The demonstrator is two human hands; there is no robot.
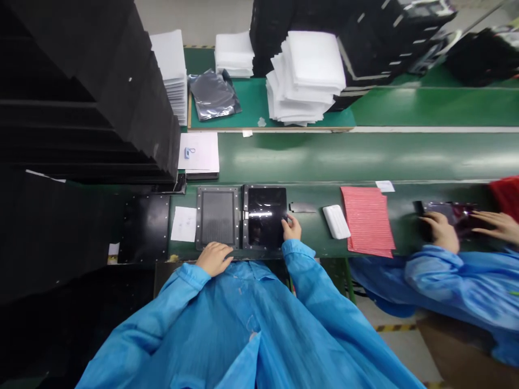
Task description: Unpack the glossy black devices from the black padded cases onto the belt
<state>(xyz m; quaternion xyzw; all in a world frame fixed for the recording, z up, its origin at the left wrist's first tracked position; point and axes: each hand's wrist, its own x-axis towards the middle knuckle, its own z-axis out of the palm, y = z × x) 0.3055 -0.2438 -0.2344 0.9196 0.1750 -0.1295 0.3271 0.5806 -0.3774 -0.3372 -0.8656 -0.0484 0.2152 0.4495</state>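
Note:
In front of me lies a black fixture frame with a glossy black screen panel [265, 219] in it. My right hand [292, 229] is at the panel's right edge, thumb and fingers closed on that edge. To the left, a second black frame [218, 216] with a ribbed grey middle and dots around its rim lies flat. My left hand [214, 258] rests at this frame's lower edge, fingers stretched out flat and holding nothing. Right of the screen panel is a small dark grey strip [302, 207]. The undersides of both hands are hidden.
A white box-like device [336, 221] lies beside red bubble sheets [368, 220]. Tall black stacks [121, 92] stand at the left. White foam sheets [312, 65] and a silvery bag [214, 94] sit on the back shelf. At right, a co-worker's hands [441, 232] touch a dark panel.

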